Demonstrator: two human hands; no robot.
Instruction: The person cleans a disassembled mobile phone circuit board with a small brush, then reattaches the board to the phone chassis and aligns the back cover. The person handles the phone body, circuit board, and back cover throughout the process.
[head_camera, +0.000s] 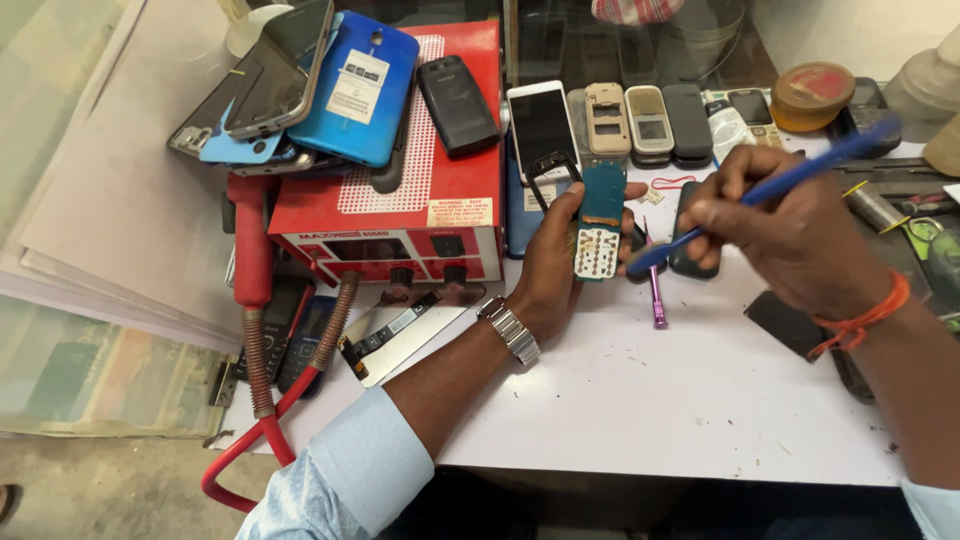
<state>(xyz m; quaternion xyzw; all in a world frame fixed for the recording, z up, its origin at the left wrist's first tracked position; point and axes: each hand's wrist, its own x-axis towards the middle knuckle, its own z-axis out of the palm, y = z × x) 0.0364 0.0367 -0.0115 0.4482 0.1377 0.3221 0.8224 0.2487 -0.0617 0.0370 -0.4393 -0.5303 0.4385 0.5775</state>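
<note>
My left hand (553, 262) holds up a bare phone circuit board (599, 222), blue-green above with a white keypad grid below. My right hand (790, 235) grips a blue brush-like tool (790, 178) like a pen, its dark tip touching the board's right edge near the keypad. A metal watch sits on my left wrist, and an orange thread band on my right wrist. A purple screwdriver (656, 292) lies on the white table (660, 400) just under the tool tip.
A red hot-air station (410, 205) stands at the left, with phones and a blue back cover (352, 88) stacked on it and a red hose handle (252, 250) beside it. A row of phones and phone housings (630, 120) lies behind my hands. A round tin (812, 92) sits at back right.
</note>
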